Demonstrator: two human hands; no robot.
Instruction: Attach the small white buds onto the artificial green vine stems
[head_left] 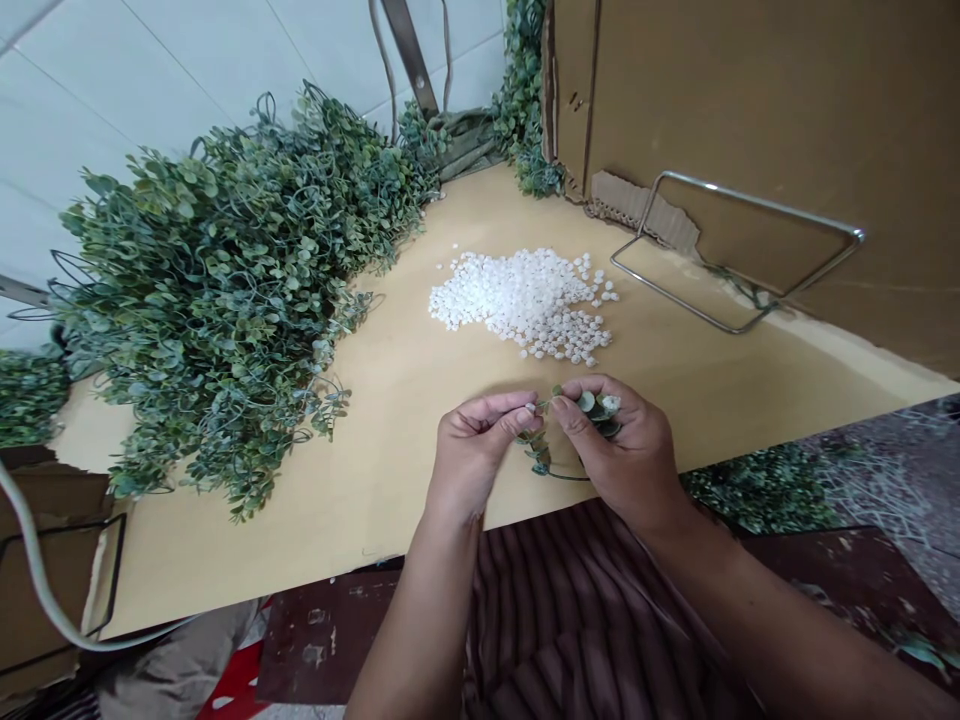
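Close to the table's front edge, my two hands meet over a small artificial leaf sprig with round green leaves and a thin dark stem. My left hand pinches a small white bead-like piece between thumb and fingertips. The fingers of my right hand are closed on the sprig near its tip, and some leaves and a white piece show between them. A pile of small white pieces lies just beyond my hands. My fingers partly hide the sprig.
A large heap of artificial greenery covers the left of the tan tabletop. At the right stand a cardboard box and a bent metal wire frame. More greenery lies below the table's right edge. A white cable hangs at lower left.
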